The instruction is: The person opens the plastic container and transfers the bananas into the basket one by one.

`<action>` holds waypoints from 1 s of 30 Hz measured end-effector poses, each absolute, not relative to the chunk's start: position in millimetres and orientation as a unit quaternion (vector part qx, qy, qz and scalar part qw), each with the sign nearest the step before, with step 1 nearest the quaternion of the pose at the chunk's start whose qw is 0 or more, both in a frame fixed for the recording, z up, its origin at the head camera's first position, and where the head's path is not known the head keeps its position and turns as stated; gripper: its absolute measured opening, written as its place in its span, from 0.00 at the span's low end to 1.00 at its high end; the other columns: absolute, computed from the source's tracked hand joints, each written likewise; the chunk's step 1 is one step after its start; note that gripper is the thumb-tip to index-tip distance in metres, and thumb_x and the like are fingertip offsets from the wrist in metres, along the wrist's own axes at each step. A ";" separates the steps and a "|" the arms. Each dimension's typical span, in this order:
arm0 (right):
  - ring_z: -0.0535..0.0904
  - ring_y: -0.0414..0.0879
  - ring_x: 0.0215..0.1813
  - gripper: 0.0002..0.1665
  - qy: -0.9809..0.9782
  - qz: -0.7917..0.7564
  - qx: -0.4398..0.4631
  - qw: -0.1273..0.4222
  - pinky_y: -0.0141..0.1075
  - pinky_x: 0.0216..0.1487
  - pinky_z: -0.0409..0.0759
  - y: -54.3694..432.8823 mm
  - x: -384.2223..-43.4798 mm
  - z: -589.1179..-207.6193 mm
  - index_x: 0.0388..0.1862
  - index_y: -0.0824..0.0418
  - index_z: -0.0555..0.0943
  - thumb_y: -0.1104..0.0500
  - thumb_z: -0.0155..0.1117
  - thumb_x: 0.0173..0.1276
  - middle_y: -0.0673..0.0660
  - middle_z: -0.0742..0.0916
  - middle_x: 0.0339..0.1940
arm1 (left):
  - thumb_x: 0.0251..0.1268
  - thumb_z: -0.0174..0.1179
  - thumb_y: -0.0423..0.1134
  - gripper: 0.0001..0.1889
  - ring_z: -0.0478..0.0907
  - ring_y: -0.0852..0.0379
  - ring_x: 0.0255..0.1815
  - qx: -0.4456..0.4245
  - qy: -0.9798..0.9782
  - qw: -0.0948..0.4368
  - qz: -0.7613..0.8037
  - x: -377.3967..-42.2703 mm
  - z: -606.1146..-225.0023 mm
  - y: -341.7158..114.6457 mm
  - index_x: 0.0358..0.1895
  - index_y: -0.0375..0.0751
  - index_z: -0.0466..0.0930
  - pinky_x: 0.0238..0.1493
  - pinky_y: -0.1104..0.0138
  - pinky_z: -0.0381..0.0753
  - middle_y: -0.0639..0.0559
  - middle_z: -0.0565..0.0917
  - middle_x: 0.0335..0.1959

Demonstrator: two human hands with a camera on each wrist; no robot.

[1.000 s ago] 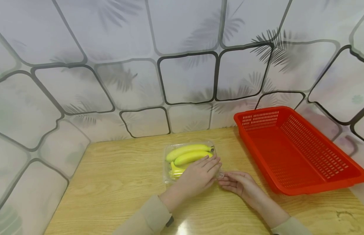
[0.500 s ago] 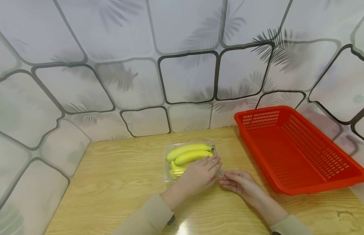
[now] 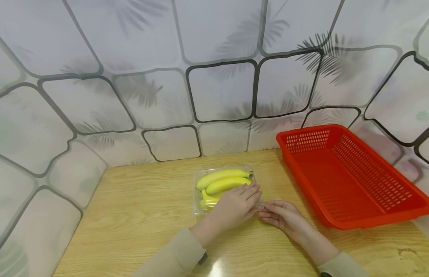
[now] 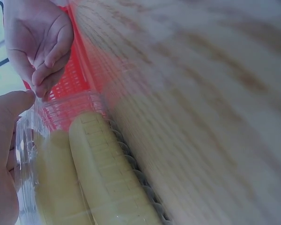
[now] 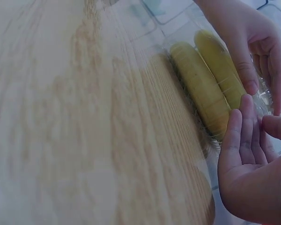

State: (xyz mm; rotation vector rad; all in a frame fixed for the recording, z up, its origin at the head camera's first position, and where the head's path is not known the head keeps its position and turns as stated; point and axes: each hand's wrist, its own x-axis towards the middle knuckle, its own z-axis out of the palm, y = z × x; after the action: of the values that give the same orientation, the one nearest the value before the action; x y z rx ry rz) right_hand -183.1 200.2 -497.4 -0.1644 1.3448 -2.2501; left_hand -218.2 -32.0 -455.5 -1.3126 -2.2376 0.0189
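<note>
A clear plastic clamshell box (image 3: 195, 202) lies on the wooden table, with several yellow bananas (image 3: 219, 178) inside. My left hand (image 3: 233, 204) rests on the lid, fingers straight and close together, covering the box's near right part. At the box's right edge my right hand (image 3: 287, 219) pinches the clear corner tab between thumb and fingers. In the left wrist view, that right hand (image 4: 40, 42) is at the rim beyond the left thumb. The right wrist view shows the left hand (image 5: 255, 42) over the box and two of the bananas (image 5: 199, 86).
A red perforated plastic basket (image 3: 342, 181) stands on the right of the table (image 3: 138, 215), just beyond the right hand. A patterned wall covering (image 3: 221, 92) rises behind and on both sides of the table.
</note>
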 end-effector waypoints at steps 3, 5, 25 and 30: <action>0.92 0.39 0.48 0.21 0.498 -0.827 -0.055 0.256 0.32 0.57 0.90 200.3 -183.3 -496.9 0.46 0.54 0.91 0.66 0.49 0.86 0.50 0.95 0.44 | 0.72 0.69 0.53 0.25 0.82 0.54 0.70 -0.485 -0.830 0.275 0.006 -218.0 -455.5 -31.5 0.64 0.42 0.85 0.75 0.65 0.79 0.48 0.86 0.66; 0.92 0.39 0.48 0.21 0.499 -0.826 -0.052 0.258 0.32 0.57 0.90 200.1 -183.3 -496.7 0.46 0.54 0.91 0.66 0.50 0.86 0.50 0.95 0.44 | 0.73 0.68 0.54 0.25 0.83 0.54 0.70 -0.484 -0.829 0.279 0.003 -218.2 -455.9 -31.1 0.64 0.42 0.85 0.74 0.65 0.80 0.48 0.87 0.66; 0.92 0.38 0.47 0.16 0.511 -0.818 -0.034 0.262 0.31 0.56 0.90 199.6 -184.9 -496.4 0.46 0.55 0.90 0.64 0.54 0.85 0.50 0.95 0.43 | 0.69 0.72 0.54 0.25 0.84 0.56 0.69 -0.482 -0.829 0.283 -0.019 -217.9 -456.4 -31.3 0.62 0.43 0.86 0.73 0.67 0.80 0.50 0.87 0.65; 0.92 0.38 0.48 0.16 0.516 -0.815 -0.035 0.263 0.31 0.56 0.90 199.5 -184.7 -495.0 0.47 0.55 0.89 0.63 0.54 0.85 0.50 0.95 0.44 | 0.70 0.72 0.53 0.25 0.84 0.56 0.68 -0.485 -0.828 0.281 -0.026 -219.7 -459.1 -31.2 0.62 0.42 0.86 0.72 0.67 0.81 0.49 0.87 0.65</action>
State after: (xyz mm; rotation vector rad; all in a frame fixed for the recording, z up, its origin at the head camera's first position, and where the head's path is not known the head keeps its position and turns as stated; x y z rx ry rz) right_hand -184.7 199.5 -495.0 -0.0955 1.3945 -2.2028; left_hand -219.7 -31.2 -459.1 -1.2985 -2.2191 -0.0708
